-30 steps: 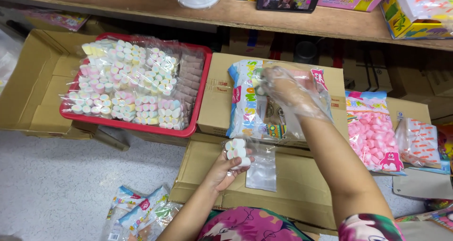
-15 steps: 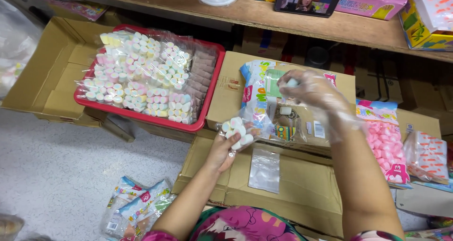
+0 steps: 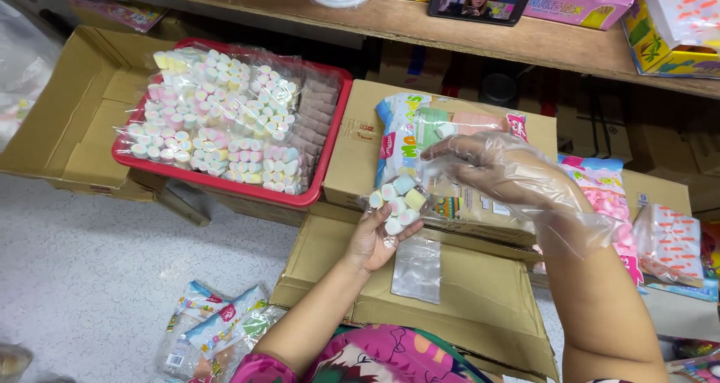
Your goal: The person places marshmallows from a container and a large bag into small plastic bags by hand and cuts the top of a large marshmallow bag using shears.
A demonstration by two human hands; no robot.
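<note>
Since half a second ago, the person's bare left hand [image 3: 373, 240] has lifted slightly toward twelve o'clock, carrying its small clear plastic bag of pastel marshmallows [image 3: 397, 201] closer to the other hand. That left hand is closed around the bag's lower end, holding it upright just below the centre of the view. The right hand [image 3: 487, 169], covered by a loose transparent plastic glove, sits at the bag's two o'clock with fingers curled and pinching at the bag's open top edge; whether anything is held between the fingertips cannot be told. Behind both hands, at twelve o'clock, a large printed marshmallow packet [image 3: 420, 139] lies on a closed brown cardboard box [image 3: 352, 158]. At ten o'clock a red plastic tray [image 3: 330, 139] holds many filled clear bags. An empty clear zip bag [image 3: 418, 269] lies on a flattened cardboard box [image 3: 480, 315] at six o'clock. A pink candy packet [image 3: 604, 188] rests at three o'clock.
</note>
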